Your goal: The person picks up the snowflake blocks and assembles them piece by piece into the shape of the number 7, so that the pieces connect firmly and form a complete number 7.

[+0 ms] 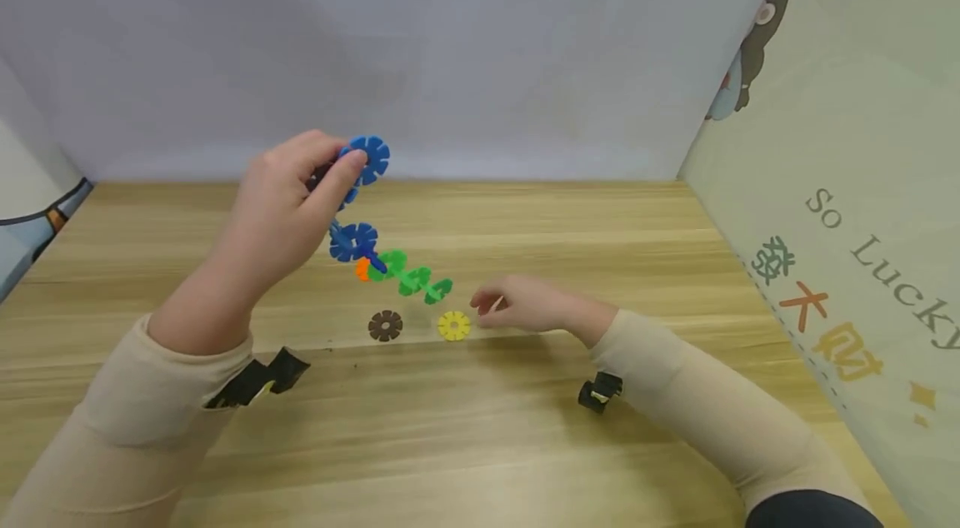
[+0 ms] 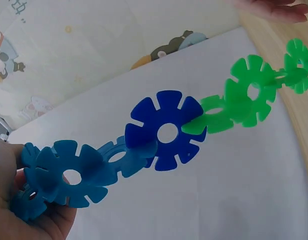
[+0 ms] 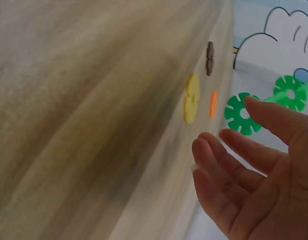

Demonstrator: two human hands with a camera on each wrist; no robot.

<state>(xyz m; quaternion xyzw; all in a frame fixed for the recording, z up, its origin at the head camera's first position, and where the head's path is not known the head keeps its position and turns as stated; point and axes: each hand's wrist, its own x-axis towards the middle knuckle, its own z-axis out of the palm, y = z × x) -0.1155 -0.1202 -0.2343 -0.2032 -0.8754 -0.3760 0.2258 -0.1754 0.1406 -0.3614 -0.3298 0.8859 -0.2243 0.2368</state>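
Here the left hand (image 1: 281, 211) pinches the light-blue top of a chain of slotted discs (image 1: 375, 249), blue running to green, raised and slanting down above the wooden desk (image 1: 525, 428). Right hand (image 1: 525, 305) rests on the desk, fingers relaxed, holding nothing, beside a yellow disc (image 1: 453, 326); brown disc (image 1: 385, 326) nearby. White backdrop (image 1: 480, 37) behind.

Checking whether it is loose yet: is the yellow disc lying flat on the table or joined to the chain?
Lying flat and separate. The yellow disc rests on the table, beside the right hand, apart from the chain held by the left hand.
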